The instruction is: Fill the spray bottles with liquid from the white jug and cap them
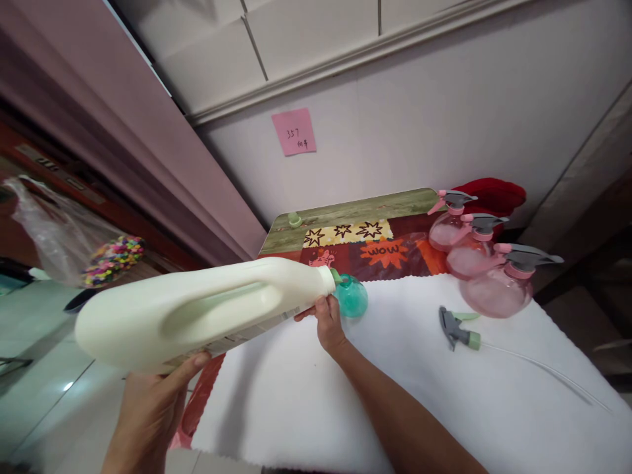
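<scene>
A large pale-cream jug point(123, 309) with a moulded handle lies tilted on its side in the air, its neck toward the right. My left hand point(153, 395) grips its lower body from beneath, thumb along the label side. Under the neck, my right hand point(328, 322) is closed with its fingers on the jug. A green spout point(336, 276) at the jug's mouth meets the opening of a round teal bottle point(354, 299) standing on the white cloth; whether liquid flows cannot be made out. Right of it lies a grey-and-green spray head point(457, 330) with a long clear tube.
Several items stand around: three pink spray bottles point(498, 293) at the right, a red object point(498, 194) behind them, a light-green cap point(295, 219) at the table's back edge. White cloth point(296, 408) covers the front. A plastic bag point(54, 224) hangs at left.
</scene>
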The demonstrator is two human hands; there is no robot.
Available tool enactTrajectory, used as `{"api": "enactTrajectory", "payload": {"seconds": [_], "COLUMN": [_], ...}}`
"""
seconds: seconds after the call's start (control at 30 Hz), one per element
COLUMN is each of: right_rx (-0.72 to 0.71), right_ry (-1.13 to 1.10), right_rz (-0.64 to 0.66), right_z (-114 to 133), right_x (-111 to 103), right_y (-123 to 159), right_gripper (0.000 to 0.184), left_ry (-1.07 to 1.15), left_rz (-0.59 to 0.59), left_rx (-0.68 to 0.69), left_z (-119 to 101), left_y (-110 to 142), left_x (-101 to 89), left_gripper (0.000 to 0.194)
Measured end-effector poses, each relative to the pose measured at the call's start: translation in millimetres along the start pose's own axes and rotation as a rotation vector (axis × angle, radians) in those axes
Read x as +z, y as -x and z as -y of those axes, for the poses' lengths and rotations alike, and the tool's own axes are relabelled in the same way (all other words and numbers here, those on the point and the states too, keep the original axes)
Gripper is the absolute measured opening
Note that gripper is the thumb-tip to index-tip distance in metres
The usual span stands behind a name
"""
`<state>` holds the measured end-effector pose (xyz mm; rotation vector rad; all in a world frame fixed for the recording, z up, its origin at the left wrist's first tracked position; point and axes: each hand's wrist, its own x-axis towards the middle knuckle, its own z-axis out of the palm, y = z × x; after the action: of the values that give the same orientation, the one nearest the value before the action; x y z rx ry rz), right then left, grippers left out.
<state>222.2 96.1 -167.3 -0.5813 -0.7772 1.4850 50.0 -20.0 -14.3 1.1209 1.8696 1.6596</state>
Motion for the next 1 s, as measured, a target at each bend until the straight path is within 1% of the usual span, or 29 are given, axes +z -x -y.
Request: {"api": "enactTrajectory", "payload": {"seconds": [0.27, 0.53, 0.63, 0.73, 0.97, 1.0], "right_rx": [0.001, 0.005, 0.006, 0.005, -0.003, -0.006], "right_ry": [-0.01, -0.025, -0.046, -0.051, -0.056, -0.053], "right_rz": [-0.001, 0.003, 0.006, 0.002, 0.003, 0.004], "right_z": [0.2, -2.7, -2.6, -1.6, -0.1, -0.5], "right_x": [0.0, -0.7, -0.6, 0.0, 0.9, 0.8], "right_y": [0.5, 0.0, 0.1, -0.3, -1.2, -1.0], "right_gripper": [0.052, 0.05, 0.05, 0.051, 0.05, 0.05], "left_ry": [0.01, 0.019, 0.046, 0.051, 0.031, 0.0], "left_rz": [0.015, 0.018, 0.036, 0.031, 0.04, 0.033], "left_rx": [-0.002, 0.006, 0.012, 0.023, 0.028, 0.041], "left_z": [6.3, 6.8, 7.9, 8.7, 8.4, 8.3], "left_y": [-2.1, -2.5, -2.4, -2.5, -2.7, -2.7], "left_x": [-5.4, -6.3, -6.7, -7.4, -6.9, -6.7], "left_gripper": [0.059, 0.056, 0.057, 0.059, 0.061, 0.062]}}
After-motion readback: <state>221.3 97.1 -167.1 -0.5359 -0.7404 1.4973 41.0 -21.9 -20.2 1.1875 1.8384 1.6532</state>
